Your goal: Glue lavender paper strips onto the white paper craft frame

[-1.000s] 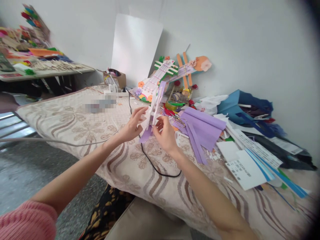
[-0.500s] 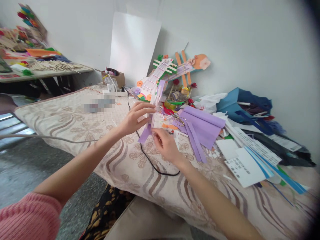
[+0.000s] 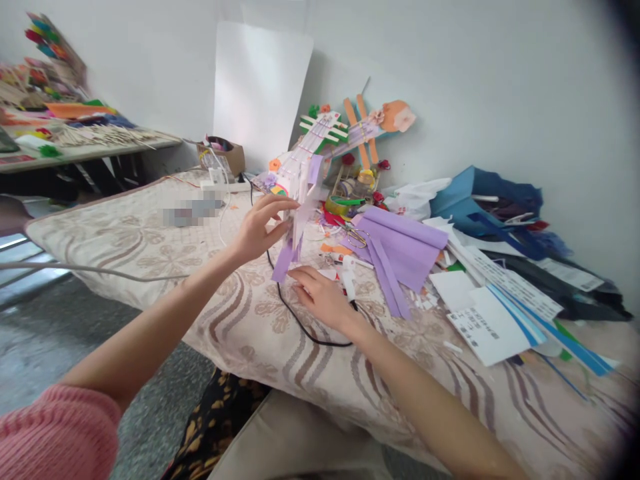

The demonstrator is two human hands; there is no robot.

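Observation:
My left hand [image 3: 263,228] is closed on a narrow upright craft piece of white and lilac paper [image 3: 299,217], pinched between its thumb and fingers. A lilac strip [image 3: 283,263] slants down from the piece's lower end. My right hand [image 3: 323,298] is just below and right of that strip, fingers slightly bent and apart, with nothing visible in them. Its fingertips are close to the strip's end; whether they touch cannot be made out. Beside its back lies a white tool [image 3: 349,277] with a black end, possibly a glue gun.
Scissors [image 3: 354,235] rest by a lilac sheet [image 3: 400,243] and cut lilac strips [image 3: 387,280]. White cards [image 3: 493,327] lie at right. Decorated paper instruments [image 3: 313,143] lean at the back. A black cord [image 3: 295,320] crosses the patterned cloth [image 3: 240,333].
My right hand has moved slightly down and away from the craft piece, its fingers loosening. The piece has turned in my left hand. More of the white tool shows.

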